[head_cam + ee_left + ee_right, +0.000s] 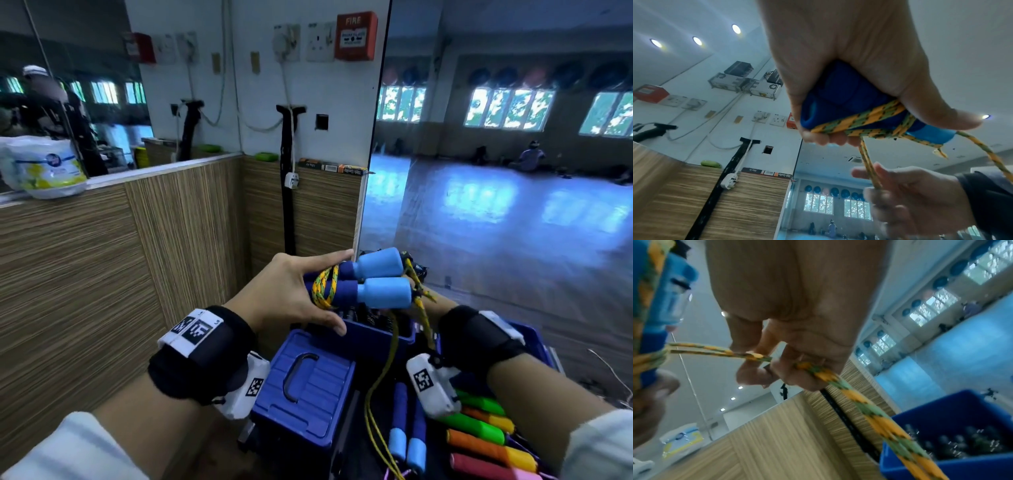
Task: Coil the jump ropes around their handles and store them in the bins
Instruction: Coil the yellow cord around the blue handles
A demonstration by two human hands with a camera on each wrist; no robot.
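Gripping handles (370,282), left hand (291,294); rope (869,412) seemingly right-pinched.

Braided rope (422,310), matt foam handles (375,282)

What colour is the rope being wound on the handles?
Yellow with green and dark flecks; the rope shows best in the left wrist view.

Jump rope handles (373,282): pair, dark blue grips with light blue foam ends, side by side, roughly horizontal, above the bins. Rope (865,121): yellow-and-green braid, a few turns round the dark grips, remainder hanging in a loop. Bin (953,417): blue plastic, open-topped, beneath.
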